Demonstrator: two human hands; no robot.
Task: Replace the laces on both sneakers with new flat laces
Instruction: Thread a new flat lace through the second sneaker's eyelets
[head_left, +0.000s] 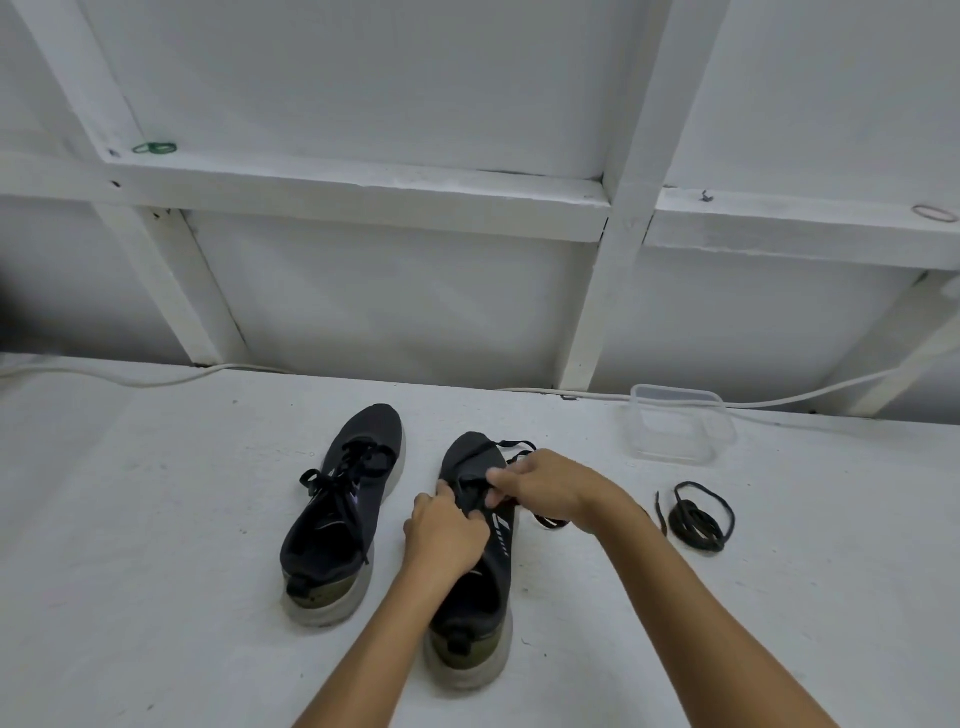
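Sneakers, two, black with pale soles, stood side by side on the white table (156, 597), toes away from me. Left sneaker (340, 512) sat apart from my hands, black flat lace threaded through its eyelets, loose ends trailing over the upper and off its left side.

Right sneaker (480, 582) was under both my hands. My left hand (447, 535) rested on the tongue area, fingers curled down onto the upper and lacing; whether it pinched the lace or only pressed the shoe, I could not tell. My right hand (545, 486) was clenched on the black lace (511, 447) over the forward eyelets, thumb and fingers pinching it. Part of that lace looped out past the toe side of my right hand; another end lay on the table just beside the shoe's right edge, under my wrist.

Coiled black lace (701, 517) lay on the table to the right, well apart from the shoes. Clear plastic container (680, 431) stood beyond it, near the table's far edge. White cable (130, 379) ran along that edge. White panelled wall (415, 312) behind, with a green rubber band (154, 148) on its ledge at left and a pale one (935, 213) at right.
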